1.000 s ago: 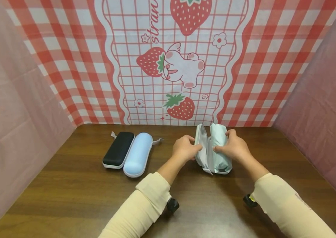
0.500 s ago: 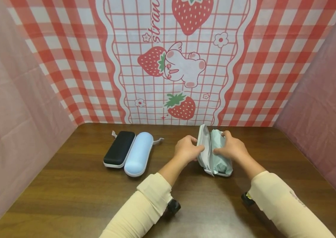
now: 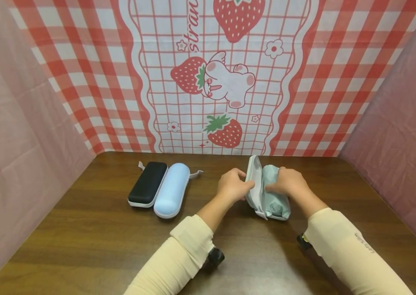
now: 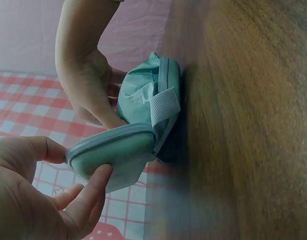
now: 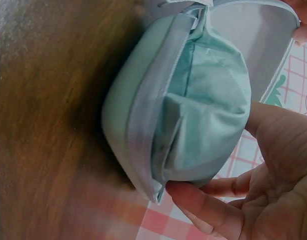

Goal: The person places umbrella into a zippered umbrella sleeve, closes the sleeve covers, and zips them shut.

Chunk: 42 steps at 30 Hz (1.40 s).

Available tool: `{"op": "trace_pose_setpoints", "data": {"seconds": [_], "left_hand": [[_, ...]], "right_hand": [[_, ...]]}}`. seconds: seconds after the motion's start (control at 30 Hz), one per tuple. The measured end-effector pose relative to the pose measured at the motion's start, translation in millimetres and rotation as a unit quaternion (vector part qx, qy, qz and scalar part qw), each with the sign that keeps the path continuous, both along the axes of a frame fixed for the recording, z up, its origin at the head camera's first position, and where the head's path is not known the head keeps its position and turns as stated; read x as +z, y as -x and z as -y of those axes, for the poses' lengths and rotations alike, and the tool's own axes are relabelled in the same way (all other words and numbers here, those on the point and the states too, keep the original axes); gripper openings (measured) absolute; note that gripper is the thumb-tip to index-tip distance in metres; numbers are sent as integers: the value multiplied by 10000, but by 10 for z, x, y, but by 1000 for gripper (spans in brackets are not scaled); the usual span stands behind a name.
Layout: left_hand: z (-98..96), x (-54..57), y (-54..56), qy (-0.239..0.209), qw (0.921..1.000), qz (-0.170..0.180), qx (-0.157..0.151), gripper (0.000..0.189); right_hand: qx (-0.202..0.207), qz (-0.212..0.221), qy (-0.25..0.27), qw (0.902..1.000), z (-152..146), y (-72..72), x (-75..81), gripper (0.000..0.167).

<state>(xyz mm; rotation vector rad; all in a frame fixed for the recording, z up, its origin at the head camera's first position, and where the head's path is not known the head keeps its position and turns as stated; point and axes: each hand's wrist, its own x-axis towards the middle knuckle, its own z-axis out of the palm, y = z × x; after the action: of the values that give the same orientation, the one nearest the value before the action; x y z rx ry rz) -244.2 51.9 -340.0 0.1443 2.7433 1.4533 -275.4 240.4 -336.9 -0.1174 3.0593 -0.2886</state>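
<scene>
A mint-green zip case [image 3: 255,200] lies on the table with its lid raised on the left. My left hand [image 3: 231,186] pinches that lid [image 4: 113,155], thumb and fingers on opposite faces in the left wrist view. Inside the case's base [image 5: 128,110] sits a rolled bundle of mint-green cloth that looks like a folded umbrella [image 3: 276,200]. My right hand [image 3: 290,182] grips it from the right side, with one fingertip at the case's zip edge in the right wrist view. The cloth bulges above the rim. A grey strap [image 4: 165,106] hangs at the near end.
To the left lie a black zip case [image 3: 148,183] and a light blue zip case [image 3: 172,190], side by side and closed. Behind the wooden table [image 3: 119,254] hangs a checked strawberry cloth [image 3: 112,82]; pink cloth drapes both sides.
The folded umbrella has sunk lower into the case, its far end dropping. My right hand has moved down slightly with it, while the left hand and lid have shifted slightly right.
</scene>
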Motion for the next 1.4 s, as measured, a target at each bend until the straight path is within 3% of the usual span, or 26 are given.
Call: {"op": "trace_pose_setpoints", "data": {"seconds": [0.43,0.63,0.77,0.87,0.97,1.13,1.27,1.4], "left_hand": [[-20,25,-58,52,9997,-161,-160,32],[4,80,-115,-143,9995,47,-271,39],[32,83,-65,-175,9990,264,-328,45],[53,65,42,-492,9969,570,-233,47],[63,23,172,-1174,9883,973,-91,54],[106,-88,369,-2385,9587,1533,-222,71],[175,-153,461,-2846,9395,1867,-377,76],[221,-166,503,-3060,9279,2084,-429,70]], "right_hand": [[-104,-109,601,9981,-60,-51,-59,80],[123,-397,766,9962,-10,-116,-87,72],[281,-500,700,9959,11,-138,-86,69],[333,-491,635,9962,23,-138,-81,69],[378,-465,581,9965,32,-135,-82,69],[610,-503,471,9958,66,-142,-84,67],[806,-454,449,9947,80,-161,-83,66],[962,-479,444,9932,67,-180,-79,64]]}}
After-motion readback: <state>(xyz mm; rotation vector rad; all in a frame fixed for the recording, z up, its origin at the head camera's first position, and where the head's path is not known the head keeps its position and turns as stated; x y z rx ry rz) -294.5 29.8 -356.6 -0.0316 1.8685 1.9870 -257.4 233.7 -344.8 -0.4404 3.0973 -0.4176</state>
